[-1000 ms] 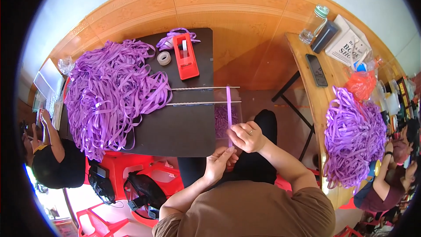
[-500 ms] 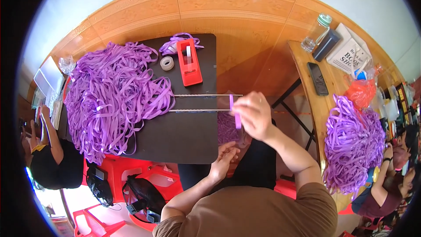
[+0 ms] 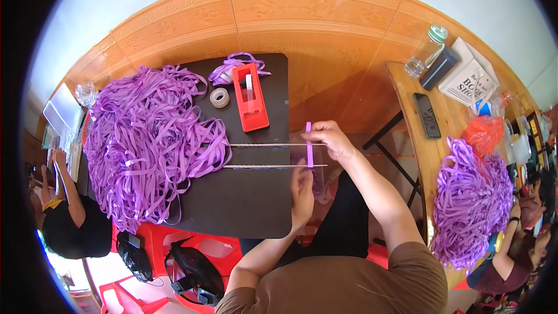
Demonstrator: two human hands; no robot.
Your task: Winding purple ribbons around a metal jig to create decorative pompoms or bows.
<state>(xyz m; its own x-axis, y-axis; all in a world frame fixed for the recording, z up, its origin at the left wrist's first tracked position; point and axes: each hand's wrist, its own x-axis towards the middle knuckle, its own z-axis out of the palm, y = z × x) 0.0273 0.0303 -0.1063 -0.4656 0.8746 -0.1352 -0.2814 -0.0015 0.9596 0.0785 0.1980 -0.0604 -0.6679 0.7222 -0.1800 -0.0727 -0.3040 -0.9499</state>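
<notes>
Two thin parallel rods [image 3: 261,166] stick out from a large heap of purple ribbon [image 3: 145,145] and run past the table's right edge. A short purple ribbon band [image 3: 309,146] lies across both rods near their free ends. My right hand [image 3: 332,141] pinches the upper part of this band beside the upper rod. Just below the lower rod is my left hand [image 3: 301,193], its fingers stretched up beside the band's lower end; they are somewhat blurred, and whether they touch the band is unclear. Under the hands, a clear container [image 3: 319,181] with purple pieces is partly hidden.
On the dark table [image 3: 232,209] stand a red tape dispenser [image 3: 252,117], a tape roll [image 3: 220,97] and a small ribbon bundle [image 3: 224,72]. A wooden table [image 3: 410,107] at right bears a phone [image 3: 427,116], bottle [image 3: 427,49] and more purple ribbon [image 3: 474,203]. Other people sit at both sides.
My left hand has risen from below the table edge to the lower rod. My right hand has shifted to the band's upper part, and the band now stands straighter across the rods.
</notes>
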